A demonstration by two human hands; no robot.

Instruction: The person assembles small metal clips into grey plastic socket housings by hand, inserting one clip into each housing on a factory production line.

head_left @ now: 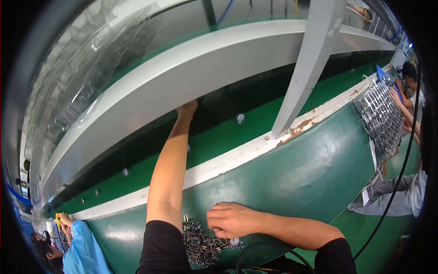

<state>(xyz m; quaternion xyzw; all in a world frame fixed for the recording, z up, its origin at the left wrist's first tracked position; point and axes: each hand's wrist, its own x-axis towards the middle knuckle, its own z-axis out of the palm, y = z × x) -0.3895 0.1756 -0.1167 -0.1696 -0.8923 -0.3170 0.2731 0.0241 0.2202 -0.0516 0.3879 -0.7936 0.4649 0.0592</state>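
Observation:
My left arm stretches forward over the dark green conveyor belt. My left hand reaches in beneath the grey metal beam, which hides its fingers. On the green worktable rests my right hand, its fingers curled in; what they hold, if anything, is hidden. Beside and below that hand lies a heap of small dark and silvery metal parts with pins. A small pale round part sits on the belt to the right of my left hand.
Other small parts dot the belt at left. A slanted grey post rises from the belt's white edge strip. Stacked metal parts stand at right near co-workers; another co-worker in a blue sleeve is at left. A black cable hangs at right.

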